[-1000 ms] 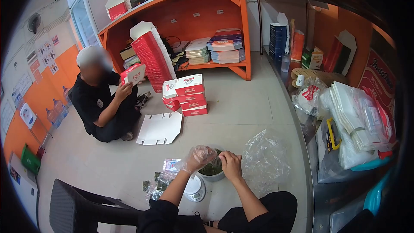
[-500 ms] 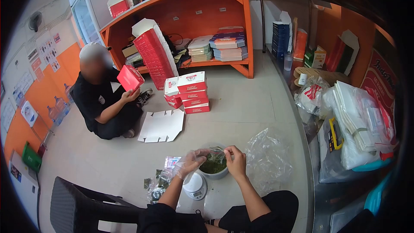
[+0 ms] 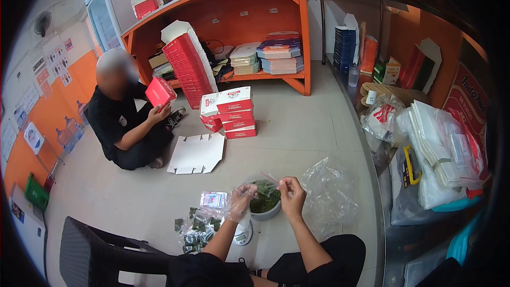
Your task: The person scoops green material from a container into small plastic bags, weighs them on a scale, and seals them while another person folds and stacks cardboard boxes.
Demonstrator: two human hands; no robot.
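One bowl (image 3: 268,216): grey, round, on the floor below my head feed; everything else I place from it.
Leaves (image 3: 266,203): dark green, lying inside the bowl.
Left hand (image 3: 243,195): at the bowl's left rim, fingers curled inward inside a loose clear glove (image 3: 237,210); I cannot tell whether they grip anything.
Right hand (image 3: 291,195): bare, above the bowl's right edge, thumb and fingers pinched on the clear bag.
Clear bag (image 3: 270,177): thin, reddish line along its edge, over the bowl's far part, between the two hands.
Scale (image 3: 243,235): white, just left of the bowl on the near side, partly hidden by the left forearm (image 3: 222,242).
Packets (image 3: 197,227): small, clear, dark green inside, heaped left of the bowl beyond the scale.
Plastic sheet (image 3: 332,194): clear, crumpled, flat on the floor right of the bowl.
Stacked boxes (image 3: 239,114): red and white, well beyond the bowl.
Co-worker (image 3: 119,119): seated, far left of the bowl, holding a red carton (image 3: 160,93).
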